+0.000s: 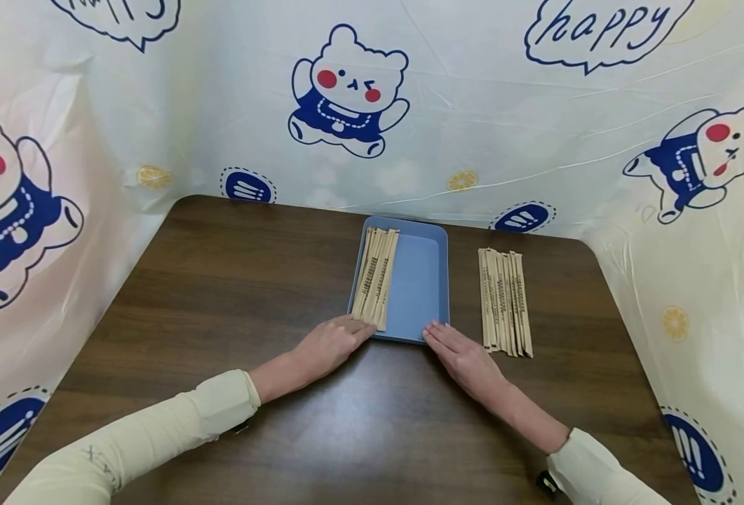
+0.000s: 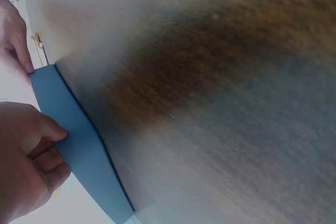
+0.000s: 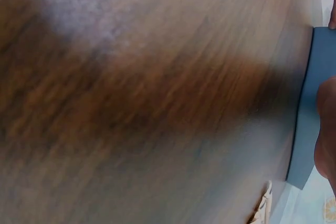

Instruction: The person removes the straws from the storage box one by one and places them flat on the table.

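Note:
A blue rectangular tray (image 1: 417, 280) lies on the table, with a bundle of narrow, tan paper-wrapped sticks (image 1: 376, 277) along its left side. My left hand (image 1: 327, 344) holds the tray's near left corner. In the left wrist view, the left thumb (image 2: 51, 129) lies against the tray's outer wall (image 2: 73, 124). At the near right corner is my right hand (image 1: 469, 361), its fingers over the rim and its thumb hidden from the head view. The right wrist view catches only part of the right hand (image 3: 326, 129) against the tray wall (image 3: 310, 98).
A second bundle of paper-wrapped sticks (image 1: 504, 301) lies on the dark wooden table (image 1: 252, 273), right of the tray. White curtains (image 1: 447, 105) printed with bears stand round the table's back and sides.

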Demonstrator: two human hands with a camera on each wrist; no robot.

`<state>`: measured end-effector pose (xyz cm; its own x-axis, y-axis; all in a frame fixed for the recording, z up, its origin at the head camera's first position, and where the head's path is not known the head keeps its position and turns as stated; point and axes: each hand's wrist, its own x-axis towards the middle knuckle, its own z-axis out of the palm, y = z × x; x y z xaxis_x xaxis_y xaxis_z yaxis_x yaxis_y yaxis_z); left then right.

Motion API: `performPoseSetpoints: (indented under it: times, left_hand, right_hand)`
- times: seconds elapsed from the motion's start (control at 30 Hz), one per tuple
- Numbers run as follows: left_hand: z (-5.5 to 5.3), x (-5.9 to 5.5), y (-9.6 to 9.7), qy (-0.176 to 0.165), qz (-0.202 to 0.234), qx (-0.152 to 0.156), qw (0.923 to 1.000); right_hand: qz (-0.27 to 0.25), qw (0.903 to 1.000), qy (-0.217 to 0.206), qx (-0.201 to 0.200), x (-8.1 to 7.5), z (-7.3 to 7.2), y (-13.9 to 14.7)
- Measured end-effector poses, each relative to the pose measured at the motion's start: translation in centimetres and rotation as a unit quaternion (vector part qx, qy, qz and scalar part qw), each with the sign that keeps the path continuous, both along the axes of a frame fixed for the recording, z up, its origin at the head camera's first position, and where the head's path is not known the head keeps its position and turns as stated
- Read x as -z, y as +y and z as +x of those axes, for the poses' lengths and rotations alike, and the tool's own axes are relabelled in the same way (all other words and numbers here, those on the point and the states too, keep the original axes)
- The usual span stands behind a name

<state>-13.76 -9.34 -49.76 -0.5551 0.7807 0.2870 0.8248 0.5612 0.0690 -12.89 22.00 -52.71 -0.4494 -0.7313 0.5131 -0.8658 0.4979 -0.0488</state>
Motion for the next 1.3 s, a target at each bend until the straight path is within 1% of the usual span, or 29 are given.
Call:
performPoseSetpoints:
  times: [0.07,0.13,0.2,0.27,0.33,0.37,0.4,0.43,0.47,0.5,0.53,0.57,0.6,0.67,0.7,0.73,0.77,0.8,0.83,0.87,0.9,0.93,0.97,1.0,1.13,1.2,1.3]
  left_hand:
    - [-0.1,-0.1,0.1,-0.001,0.002,0.001,1.0]
    - [-0.2,-0.3,0.2,-0.015,0.005,-0.001,0.9999]
    - [-0.4,-0.5,0.4,-0.041,0.017,-0.006,0.999]
    - [-0.7,-0.8,0.6,-0.081,0.035,-0.018,0.996]
    - [-1.1,-1.4,0.9,-0.129,0.06,-0.037,0.9892]
    - [-1.4,-1.7,1.1,-0.153,0.077,-0.049,0.984]
    - [-1.7,-2.0,1.4,-0.179,0.094,-0.063,0.9773]
    - [-2.0,-2.3,1.6,-0.207,0.114,-0.079,0.9686]
    - [-2.4,-2.6,1.9,-0.235,0.134,-0.096,0.9579]
    - [-2.8,-3.0,2.1,-0.268,0.153,-0.115,0.9443]
    - [-3.2,-3.3,2.4,-0.302,0.173,-0.135,0.9278]
    - [-3.6,-3.6,2.6,-0.343,0.194,-0.154,0.906]
    - [-4.0,-4.0,2.8,-0.384,0.214,-0.171,0.8819]
    - [-4.9,-4.5,3.2,-0.462,0.25,-0.197,0.8279]
    - [-5.3,-4.7,3.3,-0.498,0.265,-0.21,0.7987]
    - [-5.7,-4.8,3.4,-0.529,0.279,-0.22,0.7708]
    - [-6.2,-4.9,3.5,-0.556,0.291,-0.228,0.7449]
    - [-6.6,-4.9,3.6,-0.575,0.301,-0.236,0.7236]
    - [-7.1,-4.9,3.6,-0.588,0.309,-0.244,0.707]
    - [-7.5,-4.9,3.7,-0.596,0.316,-0.25,0.6946]
    - [-7.8,-4.9,3.7,-0.601,0.321,-0.259,0.6841]
    - [-8.2,-4.9,3.8,-0.604,0.326,-0.265,0.677]
    - [-8.5,-4.8,3.9,-0.605,0.33,-0.27,0.6728]
    - [-8.8,-4.8,3.9,-0.603,0.333,-0.275,0.6709]
    - [-9.8,-4.7,4.1,-0.596,0.337,-0.287,0.6703]
    - [-10.2,-4.6,4.1,-0.591,0.334,-0.294,0.673]
    - [-10.7,-4.5,4.3,-0.588,0.336,-0.303,0.6704]
  right_hand:
    - [0.004,1.0,0.001,0.002,-0.1,0.1,0.0]
    - [0.006,1.0,0.001,0.003,-0.1,0.1,0.1]
    - [0.007,1.0,0.002,0.003,-0.2,0.1,0.1]
    - [0.005,1.0,0.002,0.003,-0.1,0.2,0.1]
    - [0.002,1.0,0.002,0.003,-0.1,0.2,0.1]
    - [0.001,1.0,0.003,0.003,0.0,0.2,0.1]
    - [0.0,1.0,0.004,0.003,0.0,0.1,0.1]
    - [-0.001,1.0,0.004,0.002,0.0,0.1,0.1]
    - [-0.001,1.0,0.005,0.002,0.1,0.1,0.0]
    - [0.0,1.0,0.006,0.003,0.1,0.1,0.0]
    - [0.001,1.0,0.008,0.003,0.1,0.2,-0.1]
    - [0.003,0.9999,0.009,0.004,0.1,0.2,-0.1]
    - [0.004,0.9999,0.01,0.005,0.1,0.2,-0.1]
    - [0.006,0.9999,0.011,0.007,0.1,0.2,-0.2]
    - [0.006,0.9999,0.011,0.008,0.2,0.2,-0.2]
    - [0.005,0.9999,0.011,0.008,0.2,0.2,-0.2]
    - [0.004,0.9999,0.01,0.008,0.2,0.2,-0.2]
    - [0.003,0.9999,0.008,0.007,0.2,0.2,-0.2]
    - [0.002,1.0,0.007,0.006,0.2,0.2,-0.2]
    - [0.002,1.0,0.007,0.005,0.2,0.2,-0.2]
    - [0.003,1.0,0.007,0.004,0.3,0.2,-0.2]
    - [0.003,1.0,0.006,0.004,0.3,0.2,-0.2]
    - [0.005,1.0,0.005,0.004,0.3,0.2,-0.1]
    - [0.007,1.0,0.005,0.005,0.3,0.1,-0.1]
    - [0.012,0.9999,0.002,0.009,0.2,0.1,-0.1]
    - [0.012,0.9999,0.002,0.01,0.1,0.1,-0.1]
    - [0.008,0.9999,0.001,0.009,-0.1,0.0,-0.1]
